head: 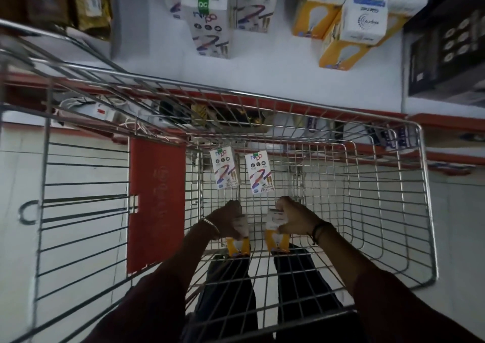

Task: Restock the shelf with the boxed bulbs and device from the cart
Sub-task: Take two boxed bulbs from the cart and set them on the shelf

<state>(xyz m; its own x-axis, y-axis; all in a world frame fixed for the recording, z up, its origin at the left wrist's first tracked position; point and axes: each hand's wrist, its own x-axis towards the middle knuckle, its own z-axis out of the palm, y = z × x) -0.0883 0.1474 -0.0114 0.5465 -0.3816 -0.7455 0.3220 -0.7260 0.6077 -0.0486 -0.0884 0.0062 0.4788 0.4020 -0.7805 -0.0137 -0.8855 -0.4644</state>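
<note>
My left hand [231, 220] is clamped on a yellow-and-white cardboard bulb box [238, 245], and my right hand [292, 219] is clamped on a second yellow-and-white bulb box [277, 239], both low inside the silver wire cart [393, 211] near its floor. Toward the cart's far edge stand two white device boxes with red-and-purple swirls [226, 168], side by side. Beyond the cart's far rim, the white shelf [275, 62] carries matching swirl-printed boxes [211, 25] and yellow bulb boxes [343, 46].

yellow-and-white bulb boxes [276, 234], silver wire cart [380, 211], red flap [156, 201]
</note>
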